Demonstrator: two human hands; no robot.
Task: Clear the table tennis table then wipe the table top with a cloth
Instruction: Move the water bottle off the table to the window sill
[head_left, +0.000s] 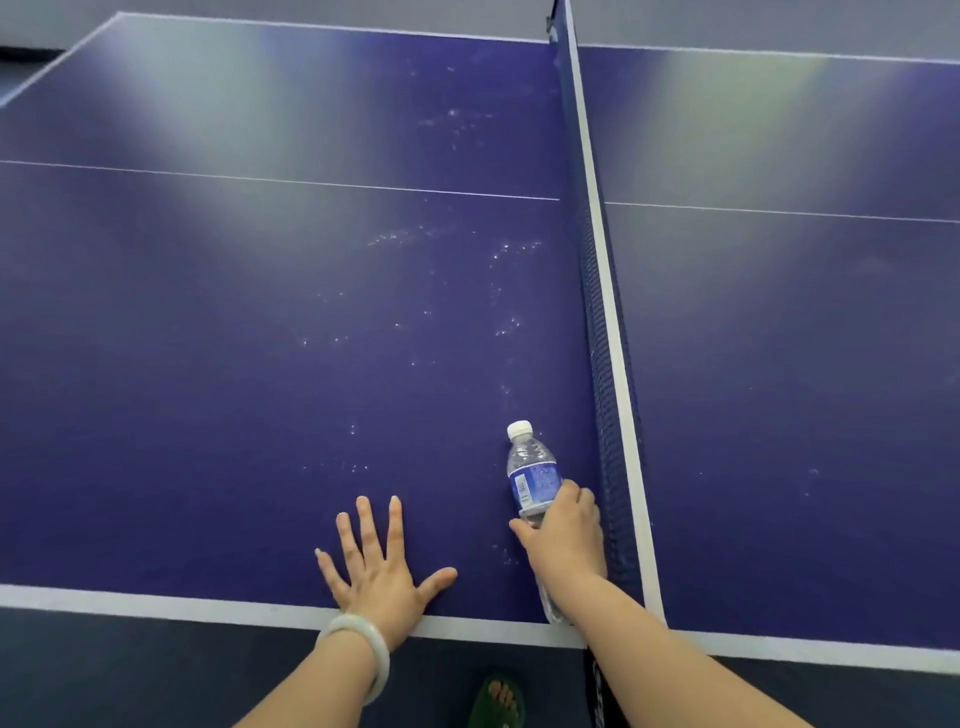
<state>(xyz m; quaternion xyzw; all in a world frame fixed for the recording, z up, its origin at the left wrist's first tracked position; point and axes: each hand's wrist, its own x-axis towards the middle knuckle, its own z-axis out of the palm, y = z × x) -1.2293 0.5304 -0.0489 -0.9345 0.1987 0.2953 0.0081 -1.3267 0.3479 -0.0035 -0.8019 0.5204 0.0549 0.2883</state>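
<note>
**Bottle Gripped as Table Clearing Nears Its End**

The blue table tennis table (260, 364) is shown almost cleared and divided by its net (602, 312). A water bottle (535, 473), just beside the net near the front edge, is gripped by the right hand (566, 535). The left hand (374, 561) is pressed flat, fingers spread. White specks (415, 234) are yet to be wiped; no cloth is seen.

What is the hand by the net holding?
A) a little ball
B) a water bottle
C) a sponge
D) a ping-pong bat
B: the right hand has its fingers curled round the lower part of a white-capped water bottle, right beside the net, while the left hand lies flat on the table top.
</note>
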